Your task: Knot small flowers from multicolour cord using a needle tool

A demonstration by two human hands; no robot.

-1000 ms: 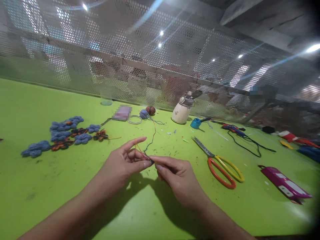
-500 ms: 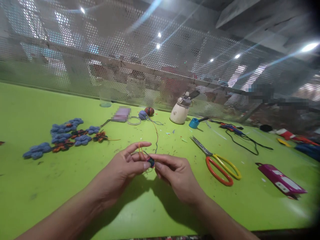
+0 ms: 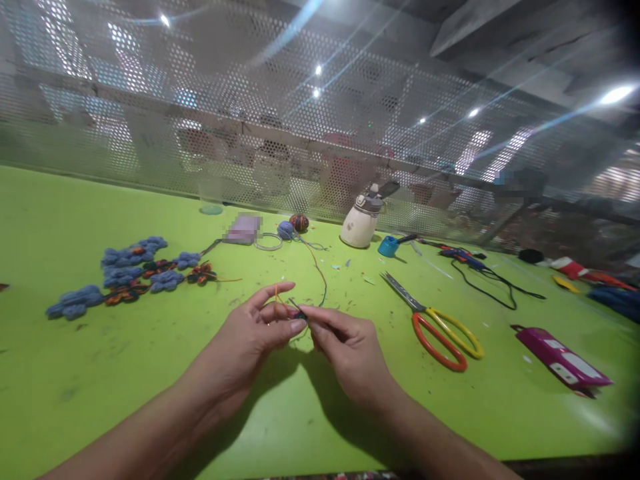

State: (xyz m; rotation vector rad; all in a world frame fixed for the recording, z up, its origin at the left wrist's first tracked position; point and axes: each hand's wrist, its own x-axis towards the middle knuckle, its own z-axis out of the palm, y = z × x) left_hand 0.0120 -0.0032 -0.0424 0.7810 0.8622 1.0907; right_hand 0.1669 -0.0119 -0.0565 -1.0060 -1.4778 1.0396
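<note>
My left hand point(image 3: 255, 327) pinches a small dark crochet piece point(image 3: 301, 316) between thumb and finger. Orange yarn point(image 3: 277, 293) loops over its raised index finger. A thin crochet hook point(image 3: 294, 304) points up and left out of my right hand point(image 3: 353, 340), whose fingers are closed round it beside the work. The yarn strand point(image 3: 320, 267) trails from behind my hands back to the orange-and-black yarn ball point(image 3: 299, 223), which sits by a blue yarn ball point(image 3: 285, 231). Much of the piece is hidden by my fingers.
Several blue and orange-black crochet flowers point(image 3: 123, 275) lie at left. Scissors point(image 3: 425, 310) with red and yellow handles lie right of my hands, beyond them a magenta case point(image 3: 563, 360). A white flask point(image 3: 359, 223), a blue container point(image 3: 389, 246) and a glue gun point(image 3: 463, 257) stand or lie behind.
The crochet piece has turned and is more covered by my fingers; the hook's tip now shows. The trailing strand has shifted right. My left index finger is slightly further left.
</note>
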